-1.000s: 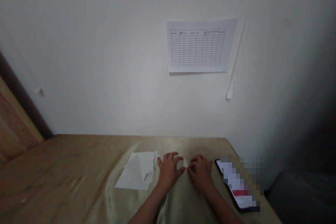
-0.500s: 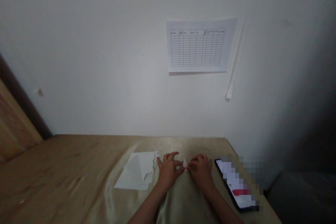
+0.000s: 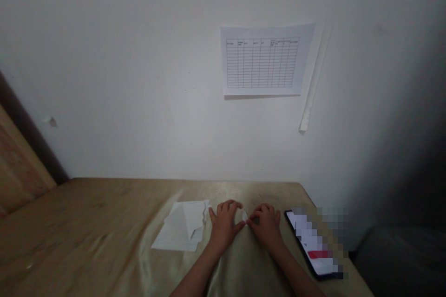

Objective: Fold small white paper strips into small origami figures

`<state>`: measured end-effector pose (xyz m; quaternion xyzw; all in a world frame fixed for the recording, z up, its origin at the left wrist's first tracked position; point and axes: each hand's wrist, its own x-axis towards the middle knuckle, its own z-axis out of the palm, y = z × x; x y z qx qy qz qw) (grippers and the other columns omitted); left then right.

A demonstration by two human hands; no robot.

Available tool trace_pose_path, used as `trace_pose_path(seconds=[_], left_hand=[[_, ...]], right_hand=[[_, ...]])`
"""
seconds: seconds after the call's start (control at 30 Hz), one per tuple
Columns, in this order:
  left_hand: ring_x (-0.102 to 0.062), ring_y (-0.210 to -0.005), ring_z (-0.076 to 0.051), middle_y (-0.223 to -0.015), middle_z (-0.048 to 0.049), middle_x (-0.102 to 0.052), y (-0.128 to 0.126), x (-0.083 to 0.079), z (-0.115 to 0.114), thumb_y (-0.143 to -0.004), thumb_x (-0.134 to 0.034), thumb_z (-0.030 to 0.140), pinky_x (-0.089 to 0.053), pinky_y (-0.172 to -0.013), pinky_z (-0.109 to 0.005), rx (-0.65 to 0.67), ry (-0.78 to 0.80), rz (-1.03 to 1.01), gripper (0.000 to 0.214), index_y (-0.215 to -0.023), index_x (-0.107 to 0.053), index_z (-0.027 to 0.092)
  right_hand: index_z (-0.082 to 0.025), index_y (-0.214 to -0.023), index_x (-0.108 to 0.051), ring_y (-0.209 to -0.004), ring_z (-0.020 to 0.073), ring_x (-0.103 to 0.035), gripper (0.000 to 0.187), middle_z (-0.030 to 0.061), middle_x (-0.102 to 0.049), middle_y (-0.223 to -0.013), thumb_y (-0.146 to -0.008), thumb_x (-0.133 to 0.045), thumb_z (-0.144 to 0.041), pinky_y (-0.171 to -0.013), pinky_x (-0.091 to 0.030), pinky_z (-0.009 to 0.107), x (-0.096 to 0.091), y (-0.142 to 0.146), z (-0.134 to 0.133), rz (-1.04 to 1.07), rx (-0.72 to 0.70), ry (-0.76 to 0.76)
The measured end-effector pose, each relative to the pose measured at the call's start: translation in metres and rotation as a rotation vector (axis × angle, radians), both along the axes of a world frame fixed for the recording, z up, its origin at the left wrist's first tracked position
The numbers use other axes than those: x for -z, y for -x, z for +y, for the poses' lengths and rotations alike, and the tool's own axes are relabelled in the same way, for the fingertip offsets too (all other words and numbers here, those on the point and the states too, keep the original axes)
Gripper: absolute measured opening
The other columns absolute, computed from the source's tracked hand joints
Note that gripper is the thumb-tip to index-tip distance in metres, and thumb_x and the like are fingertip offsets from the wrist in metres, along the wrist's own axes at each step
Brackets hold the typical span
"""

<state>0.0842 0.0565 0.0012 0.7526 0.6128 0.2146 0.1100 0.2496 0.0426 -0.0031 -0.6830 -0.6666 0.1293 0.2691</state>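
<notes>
Head view: the wall (image 3: 139,79) darkens into shadow at right; the bench (image 3: 87,222) is cut off below. Lettering on the printed sheet (image 3: 261,62) is unreadable. Blocky pixels obscure part of the phone (image 3: 309,241). I observe the left hand (image 3: 225,225) with thumb and forefinger apart, the right hand (image 3: 267,226) with fingertips close together; whether that grip clamps anything, I cannot tell. Between both hands sits a small white paper (image 3: 244,216), its lower end at the thumbs, partly covered.
</notes>
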Motion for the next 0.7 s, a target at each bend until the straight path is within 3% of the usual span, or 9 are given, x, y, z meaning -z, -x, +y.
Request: trace_pose_path(seconds=[0.2, 0.7], left_hand=[[-0.041, -0.139, -0.032, -0.150, 0.0050, -0.051, 0.0009, -0.0014, -0.0027, -0.087, -0.072, 0.040, -0.008, -0.114, -0.076, 0.052, -0.014, 0.031, 0.019, -0.104, -0.074, 0.049], [-0.044, -0.137, -0.032, -0.153, 0.0056, -0.051, 0.0013, -0.0016, -0.0024, -0.090, -0.070, 0.043, -0.008, -0.113, -0.078, 0.097, -0.007, 0.065, 0.024, -0.109, -0.070, 0.058]], right_hand=[[-0.028, -0.080, -0.077, -0.127, 0.0305, -0.047, 0.011, 0.0058, -0.070, -0.115, -0.085, -0.069, -0.034, -0.115, -0.015, 0.059, 0.0019, -0.0009, 0.0062, -0.020, -0.001, 0.062], [-0.027, -0.080, -0.077, -0.122, 0.0298, -0.051, 0.012, 0.0066, -0.070, -0.113, -0.084, -0.070, -0.036, -0.115, -0.015, 0.052, 0.0097, -0.0033, 0.0101, -0.011, 0.032, 0.038]])
